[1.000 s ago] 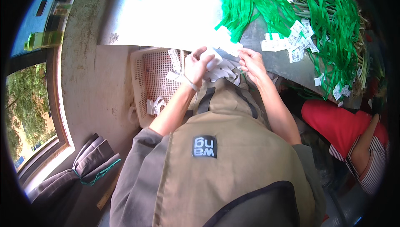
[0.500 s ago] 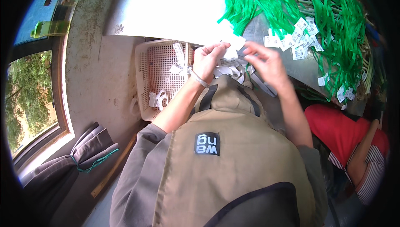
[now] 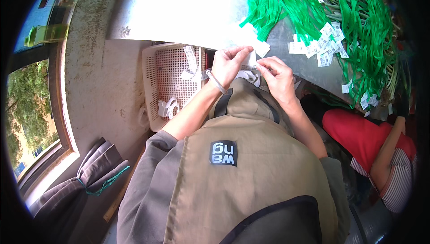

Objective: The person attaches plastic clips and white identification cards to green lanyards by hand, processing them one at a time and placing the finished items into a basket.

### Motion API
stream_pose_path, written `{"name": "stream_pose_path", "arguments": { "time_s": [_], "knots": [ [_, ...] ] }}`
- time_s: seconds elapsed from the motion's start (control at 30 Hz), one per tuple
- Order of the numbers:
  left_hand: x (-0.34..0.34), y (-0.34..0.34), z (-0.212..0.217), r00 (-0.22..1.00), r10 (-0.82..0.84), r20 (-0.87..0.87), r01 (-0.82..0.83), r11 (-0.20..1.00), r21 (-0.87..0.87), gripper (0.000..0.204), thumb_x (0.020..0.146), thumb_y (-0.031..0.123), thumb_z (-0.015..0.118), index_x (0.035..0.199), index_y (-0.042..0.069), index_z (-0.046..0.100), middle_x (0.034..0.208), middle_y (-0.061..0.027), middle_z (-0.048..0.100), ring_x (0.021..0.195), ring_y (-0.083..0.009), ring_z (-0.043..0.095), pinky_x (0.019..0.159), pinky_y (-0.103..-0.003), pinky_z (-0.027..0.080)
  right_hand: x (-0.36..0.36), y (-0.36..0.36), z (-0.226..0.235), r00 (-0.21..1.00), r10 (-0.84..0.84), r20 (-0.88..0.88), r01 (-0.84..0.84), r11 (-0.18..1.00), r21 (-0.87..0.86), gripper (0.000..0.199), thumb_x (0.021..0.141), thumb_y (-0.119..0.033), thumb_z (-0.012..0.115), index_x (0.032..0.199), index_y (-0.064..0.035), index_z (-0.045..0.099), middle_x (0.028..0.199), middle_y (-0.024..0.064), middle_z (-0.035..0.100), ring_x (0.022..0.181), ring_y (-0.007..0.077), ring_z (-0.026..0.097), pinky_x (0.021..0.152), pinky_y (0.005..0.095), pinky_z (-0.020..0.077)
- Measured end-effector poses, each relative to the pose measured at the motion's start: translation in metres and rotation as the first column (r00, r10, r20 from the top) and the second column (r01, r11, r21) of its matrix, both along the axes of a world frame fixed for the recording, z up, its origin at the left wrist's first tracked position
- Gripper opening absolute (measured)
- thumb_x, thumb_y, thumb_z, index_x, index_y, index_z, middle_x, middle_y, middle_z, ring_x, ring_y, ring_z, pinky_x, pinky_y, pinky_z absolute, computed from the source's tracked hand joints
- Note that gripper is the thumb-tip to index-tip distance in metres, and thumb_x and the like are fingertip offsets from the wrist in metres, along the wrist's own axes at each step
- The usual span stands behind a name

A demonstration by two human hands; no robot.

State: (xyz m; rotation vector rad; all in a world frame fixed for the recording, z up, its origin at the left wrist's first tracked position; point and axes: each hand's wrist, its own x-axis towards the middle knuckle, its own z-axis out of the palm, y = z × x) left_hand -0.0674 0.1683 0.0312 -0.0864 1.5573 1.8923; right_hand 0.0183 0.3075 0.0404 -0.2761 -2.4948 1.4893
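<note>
My left hand (image 3: 227, 64) pinches a white printed label (image 3: 251, 61) between thumb and fingers, just off the table's near edge. The fingertips of my right hand (image 3: 277, 79) close on the label's other edge. Below the hands, a loose white label strip (image 3: 247, 77) lies bunched by my lap, partly hidden by the hands and apron. Green mesh net bags (image 3: 273, 4) hang together across the metal table (image 3: 179, 15), and several white labels (image 3: 321, 46) are attached to or lying by them.
A cream plastic basket (image 3: 150, 71) with bits of label strip stands left below the table edge. More green netting (image 3: 358, 42) covers long green stalks at the far right. A co-worker in a red apron (image 3: 354, 129) is close on my right. A window wall runs along the left.
My right hand has come down and inward, and its fingers now pinch the label's edge. My left hand has shifted slightly right with the label. The co-worker's arm has moved slightly.
</note>
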Motion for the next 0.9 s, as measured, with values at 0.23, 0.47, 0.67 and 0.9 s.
{"name": "stream_pose_path", "arguments": {
  "time_s": [0.23,0.47,0.67,0.9],
  "knots": [
    [-0.018,-0.012,-0.025,0.940,0.213,0.266,-0.174,0.971,-0.163,0.030,0.083,0.025,0.054,0.100,0.000,0.060,0.089,-0.0083,0.062,0.067,-0.0153,0.060,0.058,-0.027,0.049,-0.001,0.002,-0.010,0.968,-0.034,0.250,0.151,0.871,-0.468,0.016,0.081,-0.007,0.061,0.094,0.0010,0.062,0.073,0.0009,0.054,0.057,0.0112,0.046,0.048,0.0225,0.0364],
    [-0.006,-0.014,-0.019,0.968,0.199,0.155,-0.194,0.980,-0.045,0.024,0.078,0.007,0.060,0.099,-0.005,0.059,0.091,-0.0109,0.063,0.075,-0.0132,0.061,0.066,-0.024,0.051,-0.032,0.032,-0.054,0.863,-0.016,0.505,0.389,0.660,-0.643,0.024,0.087,-0.012,0.056,0.108,0.0006,0.055,0.075,-0.0021,0.050,0.058,0.0041,0.041,0.046,0.0168,0.0322],
    [0.015,-0.004,-0.018,0.977,0.151,-0.151,-0.144,0.988,0.055,0.023,0.076,-0.005,0.062,0.099,-0.002,0.062,0.086,-0.0036,0.064,0.075,-0.0086,0.058,0.070,-0.021,0.048,-0.025,0.098,-0.035,0.920,-0.154,0.359,0.296,0.875,-0.383,0.012,0.080,-0.005,0.062,0.090,-0.0027,0.057,0.072,0.0025,0.060,0.053,0.0077,0.051,0.049,0.0191,0.0403],
    [0.016,0.010,0.008,0.984,0.143,0.107,-0.149,0.988,0.046,0.015,0.083,0.008,0.059,0.092,0.000,0.067,0.080,-0.0020,0.064,0.070,-0.0059,0.055,0.064,-0.021,0.045,-0.006,0.127,0.014,0.990,-0.056,-0.131,0.115,0.858,0.501,0.045,0.078,-0.009,0.064,0.121,-0.0038,0.049,0.102,0.0112,0.062,0.091,0.0181,0.060,0.081,0.0297,0.0462]
  ]
}}
